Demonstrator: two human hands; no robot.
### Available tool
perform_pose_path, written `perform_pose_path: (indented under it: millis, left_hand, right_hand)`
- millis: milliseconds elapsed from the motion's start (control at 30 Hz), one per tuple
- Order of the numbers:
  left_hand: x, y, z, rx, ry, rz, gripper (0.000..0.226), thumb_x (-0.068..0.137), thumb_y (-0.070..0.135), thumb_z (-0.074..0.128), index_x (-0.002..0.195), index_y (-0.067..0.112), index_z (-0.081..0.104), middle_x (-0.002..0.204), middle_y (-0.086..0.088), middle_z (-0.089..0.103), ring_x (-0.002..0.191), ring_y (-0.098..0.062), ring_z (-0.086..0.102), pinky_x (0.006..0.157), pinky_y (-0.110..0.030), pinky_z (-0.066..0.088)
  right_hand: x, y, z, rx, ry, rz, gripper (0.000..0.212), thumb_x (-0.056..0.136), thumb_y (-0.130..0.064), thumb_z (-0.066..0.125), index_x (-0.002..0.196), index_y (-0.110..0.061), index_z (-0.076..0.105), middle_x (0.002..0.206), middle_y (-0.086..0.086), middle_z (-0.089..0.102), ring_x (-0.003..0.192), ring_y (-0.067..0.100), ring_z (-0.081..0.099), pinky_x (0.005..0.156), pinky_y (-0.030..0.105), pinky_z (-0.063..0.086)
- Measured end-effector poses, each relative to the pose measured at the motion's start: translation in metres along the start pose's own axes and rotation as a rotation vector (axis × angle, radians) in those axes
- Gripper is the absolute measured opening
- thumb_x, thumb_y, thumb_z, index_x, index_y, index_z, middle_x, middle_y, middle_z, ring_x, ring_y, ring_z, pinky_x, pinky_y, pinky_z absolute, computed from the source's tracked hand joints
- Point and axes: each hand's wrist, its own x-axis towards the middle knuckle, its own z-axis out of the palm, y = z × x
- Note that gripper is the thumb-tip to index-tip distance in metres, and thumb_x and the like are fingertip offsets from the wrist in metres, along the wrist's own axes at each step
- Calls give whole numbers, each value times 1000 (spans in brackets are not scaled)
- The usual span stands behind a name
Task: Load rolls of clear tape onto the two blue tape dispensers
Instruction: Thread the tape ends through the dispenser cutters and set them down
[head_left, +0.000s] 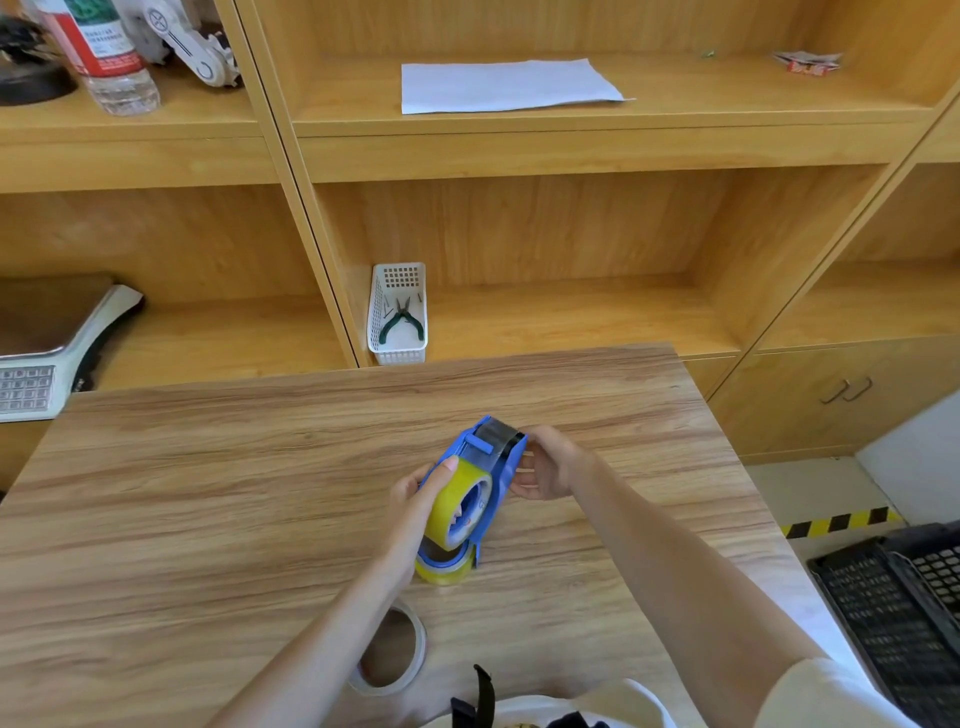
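Note:
A blue tape dispenser (500, 470) is held above the middle of the wooden table (208, 493), with a yellowish clear tape roll (457, 501) on its hub. My left hand (421, 493) grips the roll, thumb on top. My right hand (545, 462) holds the dispenser's right side near the cutter end. Right under it sits a second blue dispenser (475, 558) with another yellowish roll (447, 571), mostly hidden. A nearly empty white tape ring (410, 670) lies near the table's front edge, partly behind my left forearm.
Wooden shelves stand behind the table. A white basket (397, 353) with green pliers sits on the lower shelf, a weighing scale (47, 358) at the left, a paper sheet (504, 83) above. A black crate (898, 603) is at the right.

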Motion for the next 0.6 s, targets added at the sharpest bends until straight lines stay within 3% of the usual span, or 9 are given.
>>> perform_pose_path:
  millis: [200,333,500,600]
  left_hand:
    - [7,-4,1,-33,20,-59,29,83,36,73,80,7,68,69,-8,67,61,-18,62,59,-26,50]
    - [11,-5,0,-70,7,-90,41,85,37,70,93,-3,68,80,-17,68,71,-25,62,64,-28,51]
    - [13,-3,7,-153,22,-165,34,83,34,71,95,2,68,78,-15,68,71,-24,62,71,-33,51]
    - [17,-3,9,-225,27,-222,48,81,34,75,111,-2,67,99,-21,71,87,-29,65,88,-43,52]
  right_hand:
    - [2,4,0,144,-27,-53,22,94,-15,46,77,-12,60,78,5,66,81,24,61,74,36,51]
    - [5,5,-2,178,-43,-83,20,95,-16,46,83,-12,62,74,4,69,80,25,63,74,37,52]
    - [8,8,-3,226,-62,-127,15,93,-15,51,97,-11,64,91,4,67,84,23,64,76,35,52]
    - [11,12,-5,217,-59,-191,15,94,-15,53,102,-10,65,101,3,67,88,21,65,75,33,53]
